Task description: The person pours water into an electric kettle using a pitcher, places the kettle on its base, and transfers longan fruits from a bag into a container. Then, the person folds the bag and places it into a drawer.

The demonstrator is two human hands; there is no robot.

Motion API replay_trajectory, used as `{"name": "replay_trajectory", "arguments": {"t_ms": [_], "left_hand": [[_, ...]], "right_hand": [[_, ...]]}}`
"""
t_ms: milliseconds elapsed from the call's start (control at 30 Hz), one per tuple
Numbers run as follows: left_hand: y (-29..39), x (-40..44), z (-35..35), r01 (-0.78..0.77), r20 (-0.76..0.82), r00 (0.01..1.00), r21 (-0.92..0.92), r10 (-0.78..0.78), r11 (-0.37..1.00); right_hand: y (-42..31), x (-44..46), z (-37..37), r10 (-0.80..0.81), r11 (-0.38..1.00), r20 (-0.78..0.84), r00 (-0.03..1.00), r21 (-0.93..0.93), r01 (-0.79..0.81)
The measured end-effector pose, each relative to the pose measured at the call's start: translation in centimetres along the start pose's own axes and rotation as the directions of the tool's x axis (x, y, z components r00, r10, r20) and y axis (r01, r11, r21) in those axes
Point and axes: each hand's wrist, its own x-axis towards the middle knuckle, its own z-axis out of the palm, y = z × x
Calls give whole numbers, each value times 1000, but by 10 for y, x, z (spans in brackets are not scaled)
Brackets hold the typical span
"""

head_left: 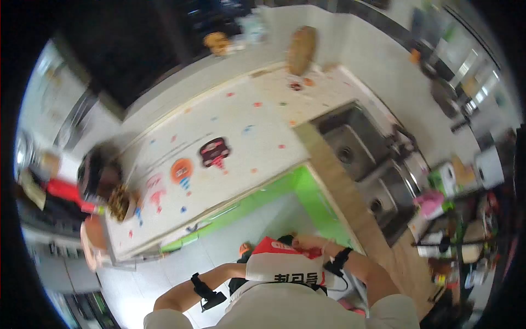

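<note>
A white and red apron (260,267) with dark lettering covers the front of my body. My left forearm, with a black strap and device (207,293) on it, reaches in behind the apron, and the hand itself is hidden. My right hand (307,245) is at the apron's upper right edge, beside its red part. Blur and small size keep its fingers from showing clearly, so I cannot tell whether it grips the cloth. Another black strapped device (337,261) sits on my right forearm.
A white patterned counter (246,159) with green cabinets (315,192) below lies ahead. On the right is a double steel sink (350,145). A dark cooker (99,172) and a brown-filled bowl (121,203) stand at left. An upright wooden board (302,50) leans at the back.
</note>
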Motion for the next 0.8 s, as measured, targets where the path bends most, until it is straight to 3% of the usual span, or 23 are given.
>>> {"name": "replay_trajectory", "arguments": {"t_ms": [33, 67, 167, 233, 300, 367, 400, 467, 500, 533, 567, 600, 633, 667, 700, 733, 767, 800], "left_hand": [[-17, -20, 15, 21, -73, 997, -55, -25, 998], [-33, -45, 31, 56, -149, 986, -120, -74, 991], [-73, -114, 84, 99, -308, 933, -276, -186, 956], [-81, -169, 125, -46, -547, 776, -548, -315, 835], [-90, -189, 159, -87, -570, 759, -567, -314, 819], [-124, -188, 199, 28, -862, 498, -87, -89, 996], [-135, -198, 210, 31, -862, 497, -92, -95, 995], [-154, -213, 220, -34, -888, 402, 230, 224, 973], [-163, -224, 233, -51, -892, 386, 234, 235, 971], [-173, -239, 246, -270, -907, 415, -51, 69, 961], [-182, -253, 260, -452, -870, 486, -331, -83, 828], [-189, -261, 278, -416, -882, 439, -369, -171, 831], [-192, -271, 296, -422, -881, 439, -374, -174, 826], [-195, -282, 312, -382, -887, 368, -417, -278, 825], [-201, -291, 325, -345, -882, 287, -458, -373, 819], [-218, -292, 344, -353, -886, 280, -453, -369, 819], [-245, -285, 369, -444, -807, 210, -582, -552, 681], [-266, -276, 389, -544, -680, 165, -667, -715, 509]], "right_hand": [[3, 14, 26, 111, 991, 235, 966, 45, -125], [2, 17, 52, 144, 977, 368, 919, 97, -192], [-12, 24, 109, 136, 888, 525, 840, 311, -338], [-29, 36, 142, 121, 829, 573, 810, 390, -400], [-56, 54, 180, 102, 771, 604, 790, 453, -446], [-90, 69, 224, 75, 715, 632, 771, 505, -484], [-104, 78, 245, 67, 687, 643, 763, 525, -502], [-129, 91, 283, 55, 630, 661, 748, 558, -540], [-139, 97, 300, 58, 599, 670, 740, 569, -563], [-147, 103, 314, 61, 568, 680, 731, 579, -585], [-154, 105, 322, 74, 548, 683, 727, 581, -602], [-166, 105, 326, 85, 551, 682, 727, 575, -604], [-218, 70, 317, -135, 791, 533, 835, 565, -233], [-227, 85, 313, -126, 955, 559, 819, 293, -53], [-236, 97, 311, -110, 989, 579, 808, -16, 146], [-238, 92, 308, -105, 989, 579, 809, -26, 147], [-246, 75, 302, 33, 934, 631, 775, 256, -249], [-252, 65, 301, 134, 656, 709, 692, 460, -599]]}}
